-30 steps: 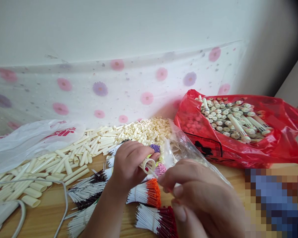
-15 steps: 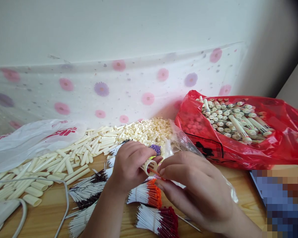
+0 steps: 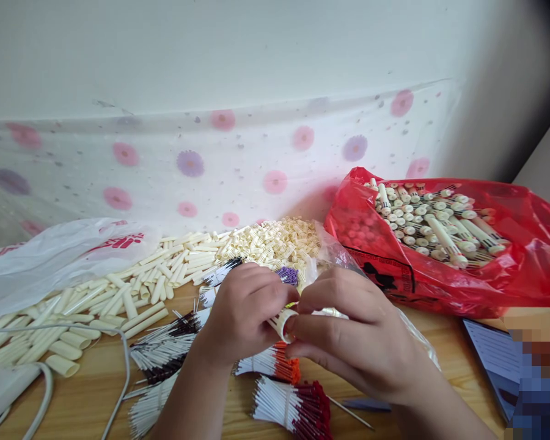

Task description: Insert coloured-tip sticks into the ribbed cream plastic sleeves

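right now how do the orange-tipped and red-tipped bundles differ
The orange-tipped bundle ends bright orange, the red-tipped bundle dark red. The left hand partly hides the orange-tipped bundle; the red-tipped bundle shows more fully. Both have white sticks.

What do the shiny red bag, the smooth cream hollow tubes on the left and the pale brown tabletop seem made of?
Red bag: thin glossy plastic film, crinkled and see-through.
Cream tubes: probably rigid plastic, smooth with slight sheen.
Tabletop: wood or wood-look laminate, satin; grain shows.
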### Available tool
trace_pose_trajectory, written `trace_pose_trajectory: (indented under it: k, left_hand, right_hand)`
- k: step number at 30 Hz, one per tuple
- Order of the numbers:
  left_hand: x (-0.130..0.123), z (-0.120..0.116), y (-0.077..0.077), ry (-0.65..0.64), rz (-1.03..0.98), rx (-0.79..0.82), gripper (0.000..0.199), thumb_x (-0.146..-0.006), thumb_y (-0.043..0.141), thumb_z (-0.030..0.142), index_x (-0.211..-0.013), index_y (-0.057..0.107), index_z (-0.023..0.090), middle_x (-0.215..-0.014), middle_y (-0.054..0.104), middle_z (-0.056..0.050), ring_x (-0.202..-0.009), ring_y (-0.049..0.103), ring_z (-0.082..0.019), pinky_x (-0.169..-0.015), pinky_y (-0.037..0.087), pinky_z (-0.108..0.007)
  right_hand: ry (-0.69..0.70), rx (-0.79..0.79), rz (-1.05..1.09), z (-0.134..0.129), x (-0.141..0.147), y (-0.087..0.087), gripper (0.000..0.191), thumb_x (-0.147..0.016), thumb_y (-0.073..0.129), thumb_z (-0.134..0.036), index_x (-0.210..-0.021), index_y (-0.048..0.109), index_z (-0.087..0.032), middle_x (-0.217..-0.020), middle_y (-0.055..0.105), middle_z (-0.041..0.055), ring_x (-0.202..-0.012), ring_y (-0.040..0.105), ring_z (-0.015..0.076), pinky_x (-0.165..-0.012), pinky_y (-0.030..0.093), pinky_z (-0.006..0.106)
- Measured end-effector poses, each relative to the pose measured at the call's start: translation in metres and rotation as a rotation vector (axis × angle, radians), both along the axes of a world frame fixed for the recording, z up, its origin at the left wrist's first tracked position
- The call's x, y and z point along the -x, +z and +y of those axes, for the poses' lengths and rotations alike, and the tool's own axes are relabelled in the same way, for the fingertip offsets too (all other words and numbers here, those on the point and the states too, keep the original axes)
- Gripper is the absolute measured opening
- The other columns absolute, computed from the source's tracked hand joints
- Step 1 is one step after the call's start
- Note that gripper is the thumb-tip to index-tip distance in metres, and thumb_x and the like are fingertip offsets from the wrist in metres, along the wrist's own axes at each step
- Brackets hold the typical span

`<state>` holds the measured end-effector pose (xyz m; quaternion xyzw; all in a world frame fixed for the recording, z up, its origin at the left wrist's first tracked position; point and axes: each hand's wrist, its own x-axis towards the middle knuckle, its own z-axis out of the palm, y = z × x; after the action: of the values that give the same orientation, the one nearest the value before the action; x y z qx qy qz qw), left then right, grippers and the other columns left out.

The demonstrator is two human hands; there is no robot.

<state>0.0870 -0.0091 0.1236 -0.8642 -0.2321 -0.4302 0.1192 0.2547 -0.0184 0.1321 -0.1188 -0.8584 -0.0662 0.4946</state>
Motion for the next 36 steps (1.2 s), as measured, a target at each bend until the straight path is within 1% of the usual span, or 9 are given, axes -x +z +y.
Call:
trace_pose_trajectory:
  k: [5,8,13,15,18,21,27,31,36]
  left_hand:
    - [0.0,-0.0008,0.0003,0.002,-0.005,0.0,0.03,-0.085,0.039,0.035,-0.066,0.052,0.016,-0.054,0.052,-0.001,-0.052,0.044,-0.011,-0.049,0.032,-0.026]
    - [-0.0005,-0.0003,0.0001,0.014,-0.021,-0.004,0.027,-0.084,0.041,0.033,-0.065,0.052,0.016,-0.053,0.05,0.0,-0.051,0.044,-0.011,-0.048,0.033,-0.025]
    - [-0.0005,0.0028,-0.0024,0.031,0.006,-0.02,0.014,-0.078,0.046,0.019,-0.064,0.05,0.016,-0.054,0.05,0.001,-0.052,0.045,-0.012,-0.05,0.034,-0.025]
    - [0.0001,0.0039,-0.0033,0.051,0.02,-0.029,0.014,-0.076,0.045,0.015,-0.064,0.05,0.016,-0.054,0.05,0.001,-0.053,0.044,-0.011,-0.05,0.034,-0.025]
    - [0.0015,0.0044,-0.0036,0.099,0.032,-0.033,0.016,-0.077,0.044,0.016,-0.063,0.05,0.016,-0.054,0.051,0.001,-0.053,0.044,-0.011,-0.05,0.033,-0.025]
    - [0.0035,0.0046,-0.0032,0.129,0.031,-0.021,0.013,-0.077,0.047,0.019,-0.066,0.053,0.017,-0.055,0.052,0.001,-0.054,0.046,-0.011,-0.051,0.034,-0.025]
    - [0.0056,0.0066,-0.0028,0.193,0.073,-0.081,0.016,-0.078,0.048,0.021,-0.064,0.055,0.016,-0.054,0.052,0.0,-0.053,0.047,-0.011,-0.051,0.035,-0.025]
    - [0.0048,0.0077,-0.0024,0.193,0.095,-0.096,0.02,-0.079,0.046,0.021,-0.062,0.054,0.015,-0.054,0.053,-0.001,-0.053,0.048,-0.012,-0.051,0.036,-0.025]
    - [0.0055,0.0086,-0.0032,0.208,0.103,-0.103,0.016,-0.077,0.046,0.018,-0.064,0.054,0.015,-0.053,0.051,0.0,-0.053,0.047,-0.012,-0.051,0.035,-0.025]
  right_hand:
    - [-0.04,-0.042,0.019,-0.0002,0.0017,-0.0012,0.011,-0.077,0.057,-0.015,-0.07,0.065,-0.017,-0.072,0.063,0.0008,-0.061,0.051,0.0109,-0.056,0.042,0.026]
    - [-0.046,-0.056,0.04,-0.0006,0.002,-0.0017,0.006,-0.076,0.059,-0.017,-0.072,0.065,-0.017,-0.073,0.063,0.0013,-0.063,0.052,0.0118,-0.057,0.042,0.027]
    - [-0.076,0.039,-0.035,-0.004,-0.0014,-0.001,0.011,-0.08,0.054,-0.021,-0.073,0.062,-0.016,-0.08,0.061,0.0032,-0.069,0.052,0.0137,-0.063,0.043,0.029]
    - [-0.078,0.085,-0.067,-0.0051,-0.0032,-0.0008,0.012,-0.081,0.052,-0.022,-0.074,0.06,-0.016,-0.083,0.06,0.0034,-0.071,0.051,0.0139,-0.065,0.042,0.03]
    - [-0.097,0.124,-0.102,-0.0053,-0.0046,-0.0008,0.01,-0.082,0.049,-0.021,-0.079,0.058,-0.017,-0.087,0.059,0.004,-0.075,0.05,0.0141,-0.066,0.041,0.029]
    - [-0.162,0.105,-0.127,-0.005,-0.0042,-0.0014,0.01,-0.082,0.05,-0.022,-0.085,0.058,-0.018,-0.091,0.058,0.0047,-0.078,0.049,0.0149,-0.069,0.04,0.031]
    - [-0.269,0.035,-0.154,-0.0042,-0.0014,-0.0039,0.008,-0.081,0.051,-0.017,-0.08,0.059,-0.02,-0.098,0.058,0.0037,-0.08,0.05,0.0158,-0.072,0.039,0.033]
    - [-0.279,0.041,-0.187,-0.0024,-0.0007,-0.0044,0.009,-0.082,0.049,-0.018,-0.077,0.057,-0.018,-0.098,0.058,0.0039,-0.08,0.049,0.0164,-0.074,0.038,0.034]
    - [-0.27,0.051,-0.185,-0.0027,-0.0006,-0.0043,0.009,-0.082,0.049,-0.017,-0.077,0.057,-0.017,-0.098,0.058,0.0049,-0.08,0.049,0.0164,-0.073,0.038,0.033]
